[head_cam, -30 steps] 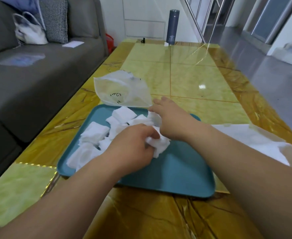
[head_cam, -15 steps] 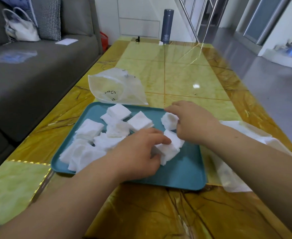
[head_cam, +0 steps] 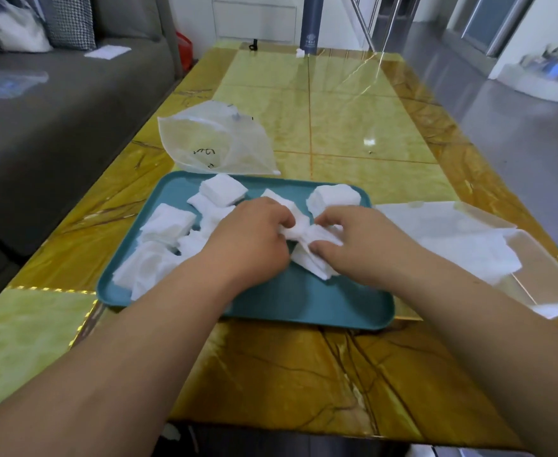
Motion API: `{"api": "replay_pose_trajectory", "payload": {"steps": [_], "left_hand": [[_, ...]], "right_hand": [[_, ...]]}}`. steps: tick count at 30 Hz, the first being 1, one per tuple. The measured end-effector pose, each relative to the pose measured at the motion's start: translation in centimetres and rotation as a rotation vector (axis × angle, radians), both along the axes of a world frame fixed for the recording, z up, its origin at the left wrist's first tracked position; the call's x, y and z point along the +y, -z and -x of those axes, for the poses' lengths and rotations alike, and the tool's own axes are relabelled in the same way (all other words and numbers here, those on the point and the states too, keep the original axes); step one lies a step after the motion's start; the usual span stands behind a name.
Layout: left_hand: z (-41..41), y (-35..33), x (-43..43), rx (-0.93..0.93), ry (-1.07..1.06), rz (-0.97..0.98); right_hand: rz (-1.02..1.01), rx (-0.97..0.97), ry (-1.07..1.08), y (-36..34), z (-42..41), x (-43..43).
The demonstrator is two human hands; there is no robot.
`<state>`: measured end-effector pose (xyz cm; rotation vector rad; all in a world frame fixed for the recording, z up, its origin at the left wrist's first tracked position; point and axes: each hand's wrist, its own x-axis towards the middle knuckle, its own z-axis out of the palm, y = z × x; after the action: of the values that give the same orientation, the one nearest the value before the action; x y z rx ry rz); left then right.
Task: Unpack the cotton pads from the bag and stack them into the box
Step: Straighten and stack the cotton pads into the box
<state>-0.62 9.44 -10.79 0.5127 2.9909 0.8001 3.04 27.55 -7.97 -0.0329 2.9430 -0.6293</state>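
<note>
Gathering step: cotton pads (head_cam: 304, 231) are pinched by curled left hand (head_cam: 254, 240) and right hand (head_cam: 361, 247) over the tray (head_cam: 304, 303); next, to be squared and carried to the box (head_cam: 548, 278) right of the right hand.

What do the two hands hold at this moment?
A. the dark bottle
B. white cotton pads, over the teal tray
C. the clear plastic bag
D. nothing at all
B: the left hand and the right hand both grip cotton pads over the teal tray, while the clear plastic bag lies on the table beyond it.
</note>
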Motion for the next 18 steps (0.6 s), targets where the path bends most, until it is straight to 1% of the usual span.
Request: {"api": "replay_pose_trajectory", "payload": {"steps": [3, 5, 6, 8, 10, 11, 13, 16, 18], "left_hand": [[-1.1, -0.3, 0.0, 0.012, 0.031, -0.020], [-1.8, -0.6, 0.3, 0.009, 0.054, 0.002], [-2.0, -0.7, 0.5, 0.018, 0.066, 0.012], [-2.3, -0.8, 0.9, 0.026, 0.072, 0.002], [-2.6, -0.7, 1.3, -0.020, 0.072, -0.057], [-2.8, -0.6, 1.5, -0.053, 0.069, -0.094], [-2.9, -0.4, 1.8, -0.079, 0.054, -0.143], [-2.7, -0.2, 1.8, -0.051, 0.027, -0.127], [-2.5, -0.1, 2.0, -0.034, 0.013, -0.105]], "right_hand": [[-0.023, 0.089, 0.012, -0.5, -1.0, 0.8], [-0.039, 0.189, 0.000, -1.0, -1.9, 1.0], [-0.027, 0.196, 0.012, -1.2, -2.3, 1.0], [0.036, 0.087, 0.076, -1.3, -2.9, 1.0], [0.104, -0.016, 0.139, -1.1, -3.3, 1.1], [0.141, -0.018, 0.161, -0.8, -3.5, 1.2], [0.211, 0.038, 0.193, 0.0, -3.8, 1.4], [0.288, 0.087, 0.226, 0.9, -3.8, 2.0], [0.300, 0.103, 0.217, 1.3, -3.5, 2.2]]}}
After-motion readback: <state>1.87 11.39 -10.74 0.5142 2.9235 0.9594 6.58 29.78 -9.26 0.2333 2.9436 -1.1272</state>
